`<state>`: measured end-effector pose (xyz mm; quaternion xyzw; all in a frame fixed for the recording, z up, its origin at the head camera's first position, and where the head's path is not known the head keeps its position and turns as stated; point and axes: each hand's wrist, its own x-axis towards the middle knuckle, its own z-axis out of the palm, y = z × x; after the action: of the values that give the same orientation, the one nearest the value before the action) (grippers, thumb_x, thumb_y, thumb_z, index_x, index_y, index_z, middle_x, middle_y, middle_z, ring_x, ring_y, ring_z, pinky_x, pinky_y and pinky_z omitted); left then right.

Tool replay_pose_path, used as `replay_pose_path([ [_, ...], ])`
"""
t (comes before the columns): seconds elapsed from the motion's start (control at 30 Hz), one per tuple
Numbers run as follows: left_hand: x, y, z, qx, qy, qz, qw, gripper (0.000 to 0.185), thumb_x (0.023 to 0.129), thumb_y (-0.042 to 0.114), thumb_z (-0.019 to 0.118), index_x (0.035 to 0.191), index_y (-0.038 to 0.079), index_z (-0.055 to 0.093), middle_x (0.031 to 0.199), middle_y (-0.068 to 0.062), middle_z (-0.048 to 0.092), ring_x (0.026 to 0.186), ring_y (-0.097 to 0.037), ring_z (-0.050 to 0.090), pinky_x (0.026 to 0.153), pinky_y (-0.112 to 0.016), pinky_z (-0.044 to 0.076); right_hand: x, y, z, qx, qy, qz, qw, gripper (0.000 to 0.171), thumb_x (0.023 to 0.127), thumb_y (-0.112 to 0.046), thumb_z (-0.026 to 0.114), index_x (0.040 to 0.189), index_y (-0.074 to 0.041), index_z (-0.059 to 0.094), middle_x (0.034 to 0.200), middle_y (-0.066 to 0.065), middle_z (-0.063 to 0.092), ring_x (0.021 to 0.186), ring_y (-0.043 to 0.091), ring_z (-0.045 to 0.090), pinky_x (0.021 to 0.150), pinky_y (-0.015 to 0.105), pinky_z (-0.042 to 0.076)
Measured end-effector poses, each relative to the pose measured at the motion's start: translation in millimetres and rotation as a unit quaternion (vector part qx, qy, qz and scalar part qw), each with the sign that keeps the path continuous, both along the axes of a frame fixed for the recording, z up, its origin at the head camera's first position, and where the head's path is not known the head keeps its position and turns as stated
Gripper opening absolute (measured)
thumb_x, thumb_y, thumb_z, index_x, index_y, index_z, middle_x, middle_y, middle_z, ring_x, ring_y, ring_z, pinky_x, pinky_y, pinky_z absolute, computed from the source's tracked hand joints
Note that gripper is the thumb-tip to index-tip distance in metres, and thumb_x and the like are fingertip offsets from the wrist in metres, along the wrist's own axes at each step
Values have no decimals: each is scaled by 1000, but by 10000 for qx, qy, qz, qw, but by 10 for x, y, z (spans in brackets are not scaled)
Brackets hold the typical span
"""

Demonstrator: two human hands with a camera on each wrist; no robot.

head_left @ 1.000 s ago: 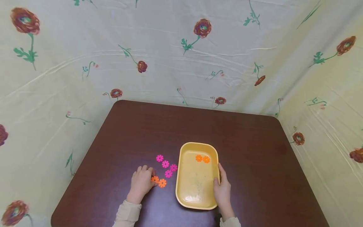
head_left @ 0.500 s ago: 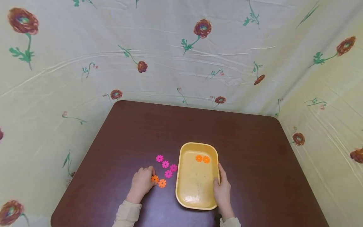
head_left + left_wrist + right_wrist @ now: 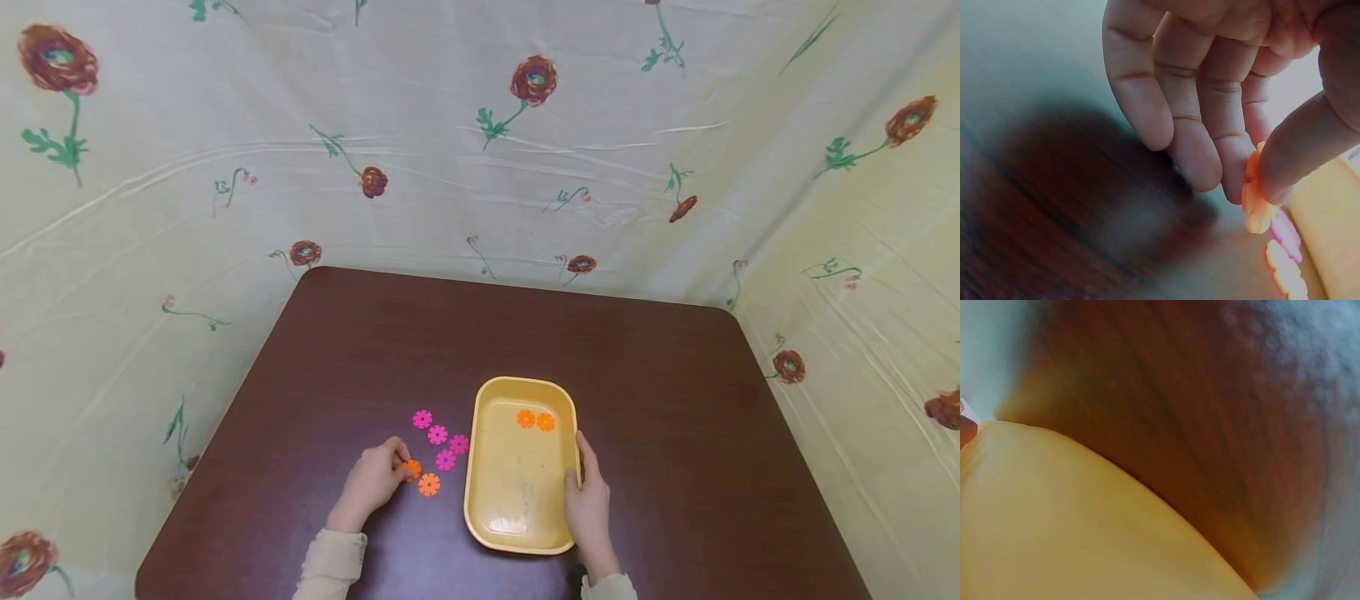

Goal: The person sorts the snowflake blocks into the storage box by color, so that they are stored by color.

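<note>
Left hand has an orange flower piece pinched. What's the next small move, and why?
Probably carry it right, over the rim of the yellow tray. The left hand pinches an orange piece, two orange pieces already lie in the tray, and the right hand holds the tray.

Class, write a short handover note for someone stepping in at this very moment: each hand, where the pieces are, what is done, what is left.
Left hand: pinches one orange flower disc between thumb and fingers.
Right hand: holds the right rim of the yellow tray.
Done: two orange discs lie in the tray.
Left: the pinched disc, another orange disc and four pink discs, on the table left of the tray.
</note>
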<state>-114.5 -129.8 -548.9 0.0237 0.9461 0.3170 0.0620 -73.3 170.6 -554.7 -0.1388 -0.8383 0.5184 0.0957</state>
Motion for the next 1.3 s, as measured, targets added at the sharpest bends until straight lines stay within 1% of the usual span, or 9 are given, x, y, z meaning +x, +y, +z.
replay_pose_path([
  [0.17, -17, -37, 31, 395, -29, 193, 9990, 15, 79, 9, 69, 83, 9, 55, 62, 3, 52, 52, -11, 43, 50, -26, 37, 2, 11, -8, -1, -66, -63, 10000, 55, 89, 4, 47, 140, -15, 36, 139, 13, 42, 123, 30, 44, 92, 48, 41],
  [0.27, -45, -53, 94, 609, -24, 304, 9977, 15, 79, 10, 69, 83, 8, 55, 63, 2, 52, 52, -12, 43, 50, -26, 36, -3, 5, -15, -8, -79, -59, 10000, 55, 89, 2, 47, 140, -15, 36, 140, 12, 41, 122, 30, 44, 89, 48, 43],
  [0.33, -72, -51, 136, 737, -55, 369, 9966, 15, 80, 12, 69, 83, 7, 55, 63, 1, 52, 53, -13, 43, 50, -26, 37, -8, 1, -16, -3, -44, -70, 10000, 55, 89, 3, 47, 140, -15, 36, 139, 12, 41, 123, 30, 43, 91, 47, 41],
  [0.5, -150, 0, 245, 884, 3, 368, 9954, 17, 81, 17, 69, 83, 8, 55, 64, 0, 52, 53, -13, 44, 50, -25, 37, -10, 1, 3, 3, 26, -104, 9999, 56, 88, 6, 47, 139, -14, 37, 139, 13, 42, 125, 30, 42, 95, 47, 38],
  [0.7, -211, 132, 373, 1046, 135, 361, 9938, 19, 80, 20, 70, 82, 9, 55, 63, 0, 51, 52, -13, 44, 49, -25, 37, -3, -1, 11, -8, 2, -73, 10000, 55, 88, 6, 47, 139, -13, 37, 139, 13, 42, 124, 30, 42, 95, 46, 38],
  [0.83, -266, 261, 475, 1118, 245, 257, 9931, 19, 80, 21, 70, 82, 9, 56, 63, 1, 52, 53, -12, 44, 48, -24, 37, 5, -6, 24, -60, -10, -56, 10000, 55, 88, 5, 47, 139, -13, 37, 139, 13, 41, 125, 29, 42, 95, 46, 38],
  [0.97, -313, 427, 600, 1117, 367, 65, 9930, 18, 80, 20, 70, 81, 10, 55, 62, 2, 52, 52, -12, 44, 48, -25, 37, 12, -3, 37, -88, -15, -81, 9999, 55, 88, 5, 47, 139, -12, 37, 140, 13, 41, 125, 30, 41, 96, 46, 37],
  [1.17, -366, 727, 769, 1188, 649, -366, 9901, 18, 80, 20, 71, 79, 12, 55, 59, 5, 52, 50, -10, 45, 50, -25, 38, 18, 0, 56, -87, 44, -112, 9999, 55, 87, 7, 47, 139, -11, 38, 139, 13, 42, 124, 30, 42, 94, 46, 38],
  [1.3, -396, 921, 870, 1245, 750, -574, 9877, 18, 79, 23, 71, 78, 14, 55, 59, 7, 53, 49, -9, 43, 49, -23, 37, 26, -4, 79, -130, 99, -105, 9998, 55, 86, 8, 47, 138, -10, 39, 138, 14, 43, 124, 30, 42, 95, 46, 38],
])
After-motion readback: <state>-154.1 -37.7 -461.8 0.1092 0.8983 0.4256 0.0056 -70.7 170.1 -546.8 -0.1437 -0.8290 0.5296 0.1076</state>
